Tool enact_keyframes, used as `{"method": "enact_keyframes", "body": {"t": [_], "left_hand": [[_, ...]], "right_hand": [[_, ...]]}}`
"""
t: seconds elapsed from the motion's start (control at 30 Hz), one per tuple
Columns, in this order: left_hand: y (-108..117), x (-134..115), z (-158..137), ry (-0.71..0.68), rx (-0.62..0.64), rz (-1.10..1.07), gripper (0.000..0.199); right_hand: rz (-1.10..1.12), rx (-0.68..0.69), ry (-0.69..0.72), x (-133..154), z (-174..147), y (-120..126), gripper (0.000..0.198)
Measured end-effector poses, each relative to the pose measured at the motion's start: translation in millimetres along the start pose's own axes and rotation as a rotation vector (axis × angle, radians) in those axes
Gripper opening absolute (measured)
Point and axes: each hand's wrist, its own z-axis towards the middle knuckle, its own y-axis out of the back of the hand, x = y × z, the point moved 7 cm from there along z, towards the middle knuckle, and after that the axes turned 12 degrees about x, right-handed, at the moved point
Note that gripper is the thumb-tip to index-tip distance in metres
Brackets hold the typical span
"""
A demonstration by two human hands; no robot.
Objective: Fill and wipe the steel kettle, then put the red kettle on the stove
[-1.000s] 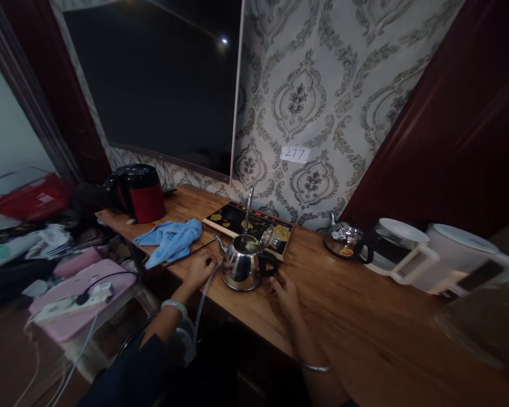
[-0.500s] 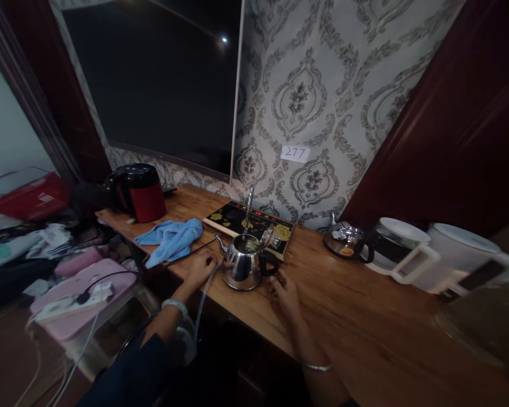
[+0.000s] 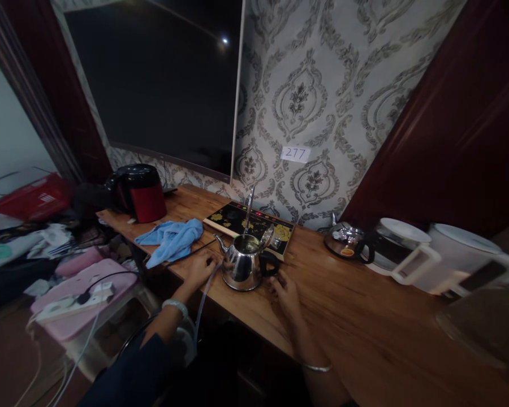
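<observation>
A shiny steel kettle (image 3: 241,272) stands upright on the wooden tabletop, its lid tipped up and its mouth uncovered. The spout points left and the black handle (image 3: 270,264) points right. My left hand (image 3: 200,270) rests at the table's front edge by the spout, fingers loosely bent and apart. A clear tube (image 3: 204,297) runs over the edge beside its fingertips; I see no firm grip on it. At the handle's lower end is my right hand (image 3: 285,291), fingers slightly curled and apart, not wrapped around it.
Behind the kettle lies a black cooktop (image 3: 225,217) with gold flowers, a metal tap (image 3: 249,208) rising at it. Leftward are a blue cloth (image 3: 172,240) and a red-black jug (image 3: 147,195). A second kettle (image 3: 343,240) and pale pitchers (image 3: 464,251) stand right. A pink stool (image 3: 63,322) holds a power strip.
</observation>
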Motion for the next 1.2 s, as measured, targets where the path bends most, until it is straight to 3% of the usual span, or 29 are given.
{"method": "enact_keyframes", "body": {"t": [1.2], "left_hand": [[-1.1, 1.8, -0.1, 0.029, 0.017, 0.021, 0.015]], "right_hand": [[-0.047, 0.02, -0.007, 1.1, -0.3, -1.1, 0.044]]}}
